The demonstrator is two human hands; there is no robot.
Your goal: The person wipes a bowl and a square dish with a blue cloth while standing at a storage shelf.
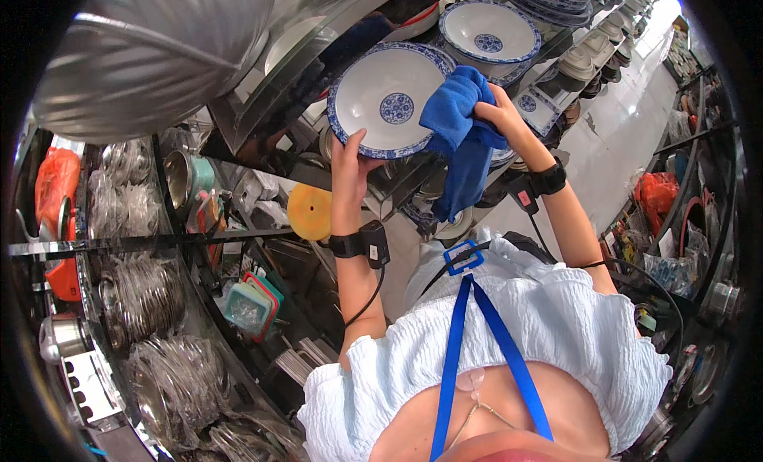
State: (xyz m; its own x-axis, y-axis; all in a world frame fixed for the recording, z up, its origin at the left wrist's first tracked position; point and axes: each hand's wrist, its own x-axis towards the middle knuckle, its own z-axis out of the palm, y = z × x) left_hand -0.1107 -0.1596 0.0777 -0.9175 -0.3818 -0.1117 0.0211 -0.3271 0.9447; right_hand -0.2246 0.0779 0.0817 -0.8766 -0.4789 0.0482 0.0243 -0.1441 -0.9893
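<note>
My left hand (351, 164) grips the near left rim of a white bowl (369, 80) with a blue patterned rim and a blue medallion in its centre. The bowl is tilted towards me. My right hand (501, 113) clutches a blue cloth (456, 107), whose upper part lies against the bowl's right side while the rest hangs down. The cloth hides part of the bowl's rim. Just behind stands another blue-rimmed white bowl (465, 29) on top of a stack.
Blue-rimmed plates (554, 3) are stacked farther back on the shelf. A rectangular patterned dish (536, 107) lies right of my right hand. Shelves at left hold plastic-wrapped metalware (143, 295) and a yellow disc (310, 211). A silvery wrapped bundle (149, 62) looms at upper left.
</note>
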